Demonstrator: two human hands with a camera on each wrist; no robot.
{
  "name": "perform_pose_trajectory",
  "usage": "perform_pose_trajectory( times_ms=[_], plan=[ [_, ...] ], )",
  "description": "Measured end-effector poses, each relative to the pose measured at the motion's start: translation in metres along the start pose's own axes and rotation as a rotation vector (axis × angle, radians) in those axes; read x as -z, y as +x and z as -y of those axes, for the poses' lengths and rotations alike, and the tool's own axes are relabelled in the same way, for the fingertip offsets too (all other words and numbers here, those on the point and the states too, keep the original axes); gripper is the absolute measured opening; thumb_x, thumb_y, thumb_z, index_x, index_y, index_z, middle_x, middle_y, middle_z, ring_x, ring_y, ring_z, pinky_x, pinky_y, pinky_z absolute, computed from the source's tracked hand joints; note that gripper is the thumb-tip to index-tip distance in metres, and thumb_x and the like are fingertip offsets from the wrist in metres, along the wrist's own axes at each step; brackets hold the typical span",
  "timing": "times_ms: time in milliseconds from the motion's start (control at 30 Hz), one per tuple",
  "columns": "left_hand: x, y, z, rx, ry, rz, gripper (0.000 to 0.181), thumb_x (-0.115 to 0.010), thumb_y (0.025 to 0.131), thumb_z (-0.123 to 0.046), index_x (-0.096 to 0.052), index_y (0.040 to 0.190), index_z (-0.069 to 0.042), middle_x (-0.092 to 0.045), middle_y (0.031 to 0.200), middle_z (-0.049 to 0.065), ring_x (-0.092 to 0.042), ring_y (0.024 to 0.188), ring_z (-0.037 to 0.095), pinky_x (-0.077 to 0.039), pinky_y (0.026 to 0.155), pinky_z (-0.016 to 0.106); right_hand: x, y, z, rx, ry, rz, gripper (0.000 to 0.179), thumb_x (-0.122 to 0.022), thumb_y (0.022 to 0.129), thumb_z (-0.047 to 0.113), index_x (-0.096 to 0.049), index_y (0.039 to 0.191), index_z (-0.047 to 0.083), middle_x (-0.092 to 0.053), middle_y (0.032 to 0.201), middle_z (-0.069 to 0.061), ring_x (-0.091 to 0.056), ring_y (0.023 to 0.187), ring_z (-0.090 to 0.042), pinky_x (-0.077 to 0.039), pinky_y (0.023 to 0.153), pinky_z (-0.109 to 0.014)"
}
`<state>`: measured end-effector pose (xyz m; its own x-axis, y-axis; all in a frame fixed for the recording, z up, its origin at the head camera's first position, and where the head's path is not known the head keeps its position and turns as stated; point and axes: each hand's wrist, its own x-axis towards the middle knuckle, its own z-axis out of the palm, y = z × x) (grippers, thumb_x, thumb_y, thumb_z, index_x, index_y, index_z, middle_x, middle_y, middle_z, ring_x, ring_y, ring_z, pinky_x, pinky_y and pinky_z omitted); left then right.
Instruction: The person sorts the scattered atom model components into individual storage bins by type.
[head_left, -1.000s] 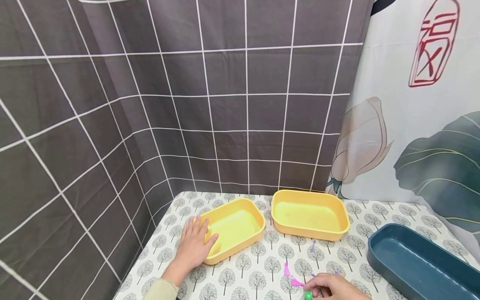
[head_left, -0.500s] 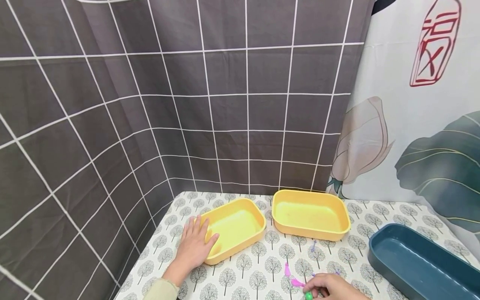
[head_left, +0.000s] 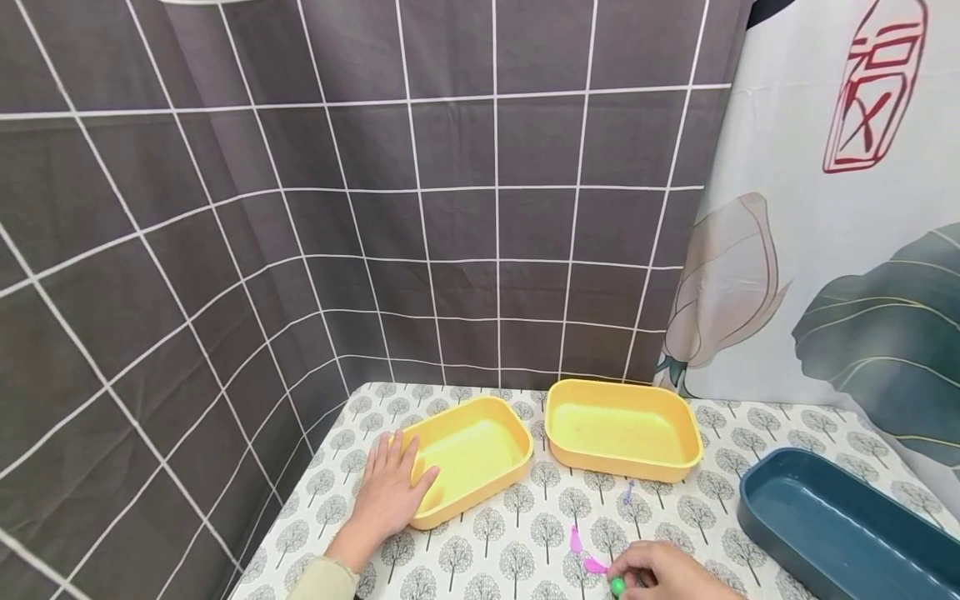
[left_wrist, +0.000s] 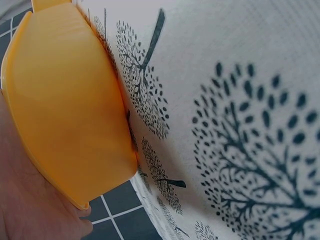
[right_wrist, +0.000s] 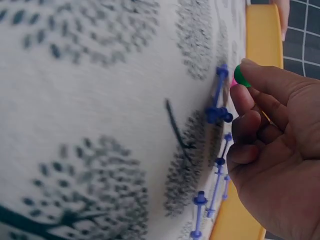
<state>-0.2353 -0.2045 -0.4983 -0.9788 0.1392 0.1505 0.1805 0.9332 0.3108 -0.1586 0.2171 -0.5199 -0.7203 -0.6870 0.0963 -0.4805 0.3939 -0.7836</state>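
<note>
My left hand [head_left: 386,492] lies with straight fingers over the near-left rim of the left yellow tray [head_left: 480,493]. In the left wrist view that tray's outer wall [left_wrist: 70,110] stands beside the hand. At the front of the table my right hand [head_left: 663,572] pinches a small green ball [head_left: 618,587] between thumb and forefinger, the other fingers curled in. Two pink, paddle-shaped pieces, one [head_left: 576,540] farther back and one [head_left: 596,566] right at the fingertips, lie beside it. Several small blue rod-shaped pieces with knobs [right_wrist: 217,115] lie close by in the right wrist view.
A second yellow tray [head_left: 622,465] stands at the back, right of the first. The long dark blue tray [head_left: 795,533] occupies the table's right side. Tree-patterned cloth [head_left: 487,575] covers the table, with a dark checked curtain [head_left: 450,225] behind.
With the green ball still pinched, my right hand has risen slightly in the head view and now covers blue pieces that showed beside it. The left hand has stayed on the tray.
</note>
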Motion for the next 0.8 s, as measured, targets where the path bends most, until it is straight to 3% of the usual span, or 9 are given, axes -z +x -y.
perform_pose_trajectory(
  times_ms=[100, 200, 433, 533, 633, 800],
  plan=[
    [0.0, 0.0, 0.0, 0.0, 0.0, 0.0, 0.074, -0.042, 0.104, -0.056, -0.034, 0.158, -0.006, -0.013, 0.167, 0.022, -0.005, 0.154, 0.044, -0.007, 0.124, 0.06, 0.005, 0.0, 0.007, -0.129, 0.074, 0.013, 0.014, -0.072, 0.091, 0.01, -0.076, 0.104, 0.008, -0.057, 0.078, 0.018, -0.049, 0.069, 0.006, -0.043, 0.058, -0.018],
    [0.0, 0.0, 0.0, 0.001, -0.002, 0.001, 0.074, -0.042, 0.104, -0.057, -0.034, 0.158, -0.007, -0.013, 0.167, 0.022, -0.005, 0.154, 0.043, -0.006, 0.124, 0.06, 0.009, 0.003, 0.012, -0.204, 0.114, 0.024, 0.014, -0.072, 0.093, 0.015, -0.076, 0.105, 0.009, -0.059, 0.076, 0.016, -0.052, 0.069, 0.003, -0.044, 0.061, -0.019],
    [-0.001, 0.001, 0.002, -0.002, -0.001, -0.002, 0.077, -0.038, 0.103, -0.061, -0.034, 0.158, -0.007, -0.014, 0.167, 0.021, -0.005, 0.154, 0.043, -0.007, 0.124, 0.06, 0.011, 0.011, 0.018, -0.254, 0.092, 0.022, 0.014, -0.073, 0.092, 0.018, -0.076, 0.105, 0.013, -0.061, 0.075, 0.012, -0.054, 0.07, -0.001, -0.044, 0.063, -0.02],
    [-0.002, 0.001, 0.002, -0.003, 0.0, -0.005, 0.077, -0.038, 0.103, -0.061, -0.034, 0.158, -0.007, -0.014, 0.167, 0.022, -0.005, 0.154, 0.043, -0.007, 0.124, 0.06, 0.01, 0.015, 0.021, -0.23, 0.066, 0.009, 0.014, -0.073, 0.092, 0.019, -0.077, 0.104, 0.013, -0.064, 0.081, 0.015, -0.054, 0.072, 0.0, -0.045, 0.062, -0.02],
    [-0.003, 0.001, 0.003, -0.005, 0.004, -0.007, 0.078, -0.037, 0.103, -0.062, -0.034, 0.158, -0.007, -0.014, 0.167, 0.022, -0.005, 0.154, 0.043, -0.007, 0.124, 0.06, 0.011, 0.02, 0.024, -0.148, 0.016, -0.016, 0.013, -0.072, 0.093, 0.018, -0.076, 0.104, 0.013, -0.064, 0.085, 0.019, -0.052, 0.074, 0.004, -0.046, 0.061, -0.02],
    [-0.004, 0.001, 0.003, -0.008, 0.01, -0.01, 0.076, -0.038, 0.103, -0.06, -0.034, 0.158, -0.007, -0.015, 0.167, 0.022, -0.005, 0.154, 0.044, -0.008, 0.124, 0.06, 0.013, 0.027, 0.027, -0.041, -0.078, -0.076, 0.011, -0.072, 0.093, 0.018, -0.076, 0.103, 0.014, -0.056, 0.08, 0.022, -0.049, 0.072, 0.006, -0.045, 0.059, -0.019]
  ],
)
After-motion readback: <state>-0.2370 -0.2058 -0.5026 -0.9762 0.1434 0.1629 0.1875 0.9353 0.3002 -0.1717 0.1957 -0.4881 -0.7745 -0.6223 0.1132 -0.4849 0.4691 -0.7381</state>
